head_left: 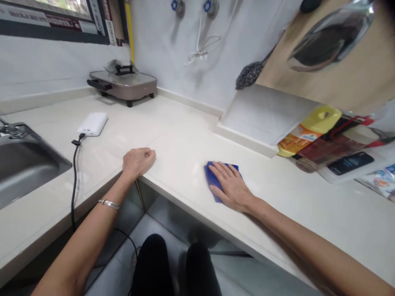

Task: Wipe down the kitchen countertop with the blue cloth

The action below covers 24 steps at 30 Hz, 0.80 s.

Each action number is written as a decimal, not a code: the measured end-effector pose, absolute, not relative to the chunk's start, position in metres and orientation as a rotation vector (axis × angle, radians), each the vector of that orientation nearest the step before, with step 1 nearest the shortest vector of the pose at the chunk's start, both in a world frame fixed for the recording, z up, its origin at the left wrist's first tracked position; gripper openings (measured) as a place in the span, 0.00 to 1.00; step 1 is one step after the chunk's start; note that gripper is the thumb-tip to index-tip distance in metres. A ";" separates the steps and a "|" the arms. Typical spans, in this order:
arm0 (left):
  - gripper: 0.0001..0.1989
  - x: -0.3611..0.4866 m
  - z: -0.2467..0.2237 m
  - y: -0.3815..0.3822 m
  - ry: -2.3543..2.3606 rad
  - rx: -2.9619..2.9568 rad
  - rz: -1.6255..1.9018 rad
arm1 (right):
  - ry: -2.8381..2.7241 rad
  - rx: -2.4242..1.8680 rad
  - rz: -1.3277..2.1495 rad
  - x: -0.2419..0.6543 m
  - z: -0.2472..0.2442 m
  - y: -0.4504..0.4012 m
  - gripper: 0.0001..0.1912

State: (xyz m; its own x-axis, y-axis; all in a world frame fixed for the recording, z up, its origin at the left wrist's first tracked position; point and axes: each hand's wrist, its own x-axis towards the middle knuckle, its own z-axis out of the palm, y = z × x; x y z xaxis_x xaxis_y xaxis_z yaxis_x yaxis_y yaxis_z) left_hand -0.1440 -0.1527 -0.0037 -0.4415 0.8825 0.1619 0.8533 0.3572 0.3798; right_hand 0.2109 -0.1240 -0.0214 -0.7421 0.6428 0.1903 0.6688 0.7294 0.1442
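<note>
My right hand [230,185] lies flat, fingers spread, on a blue cloth [211,176] that rests on the pale L-shaped countertop [182,139], near its front edge. My left hand [137,161] is curled into a loose fist and rests on the inner corner of the counter, holding nothing. A silver bracelet sits on my left wrist. My dark-clad legs show below the counter edge.
A steel sink [21,164] is at the far left. A white power bank [93,123] with a black cable lies behind my left hand. An electric grill pan [123,84] stands at the back. Bottles and packets [327,144] crowd the right side.
</note>
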 end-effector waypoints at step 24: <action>0.19 -0.144 -0.007 -0.156 2.508 1.631 0.649 | -2.870 -0.694 -0.011 -0.040 -0.008 0.003 0.34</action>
State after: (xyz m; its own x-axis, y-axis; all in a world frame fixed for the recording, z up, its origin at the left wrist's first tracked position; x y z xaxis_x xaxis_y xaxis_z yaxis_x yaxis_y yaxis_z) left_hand -0.1438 -0.1561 -0.0066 -0.4299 0.8886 0.1600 0.8545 0.3433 0.3898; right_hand -0.0400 0.0026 -0.0082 -0.8727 0.4522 0.1841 0.4536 0.8904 -0.0371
